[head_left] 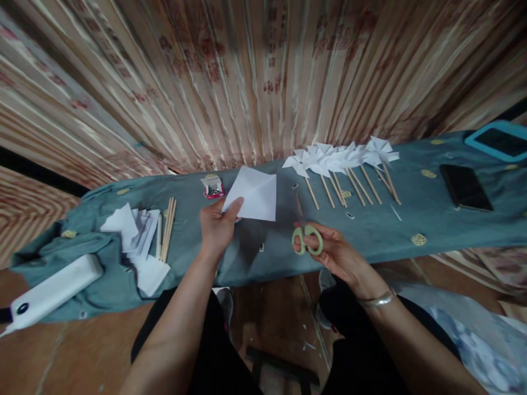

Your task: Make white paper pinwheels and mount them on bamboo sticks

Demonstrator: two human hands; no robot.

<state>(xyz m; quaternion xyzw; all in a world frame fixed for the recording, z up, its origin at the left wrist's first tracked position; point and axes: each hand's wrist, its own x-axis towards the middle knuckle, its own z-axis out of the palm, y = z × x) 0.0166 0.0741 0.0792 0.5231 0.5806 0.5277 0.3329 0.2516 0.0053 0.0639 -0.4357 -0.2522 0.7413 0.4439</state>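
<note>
My left hand (218,222) pinches a square of white paper (255,195) by its left corner, thumb on top. Creases run across the sheet, which is held above the cloth-covered table. In my right hand (329,247) is a pair of scissors (303,236) with pale green handles. My fingers are through the handle loops, and the blades point away from me, apart from the paper. Just behind my left hand sits a small red-and-white open box (213,187) with tiny metal pieces inside.
Several white paper pinwheels (341,159) on wooden sticks lie at the back. To the left are cut papers (140,233), wooden sticks (168,230) and a long white device (55,293). A dark phone (465,186) and a blue-framed tablet (500,140) lie right. A curtain (247,82) hangs behind.
</note>
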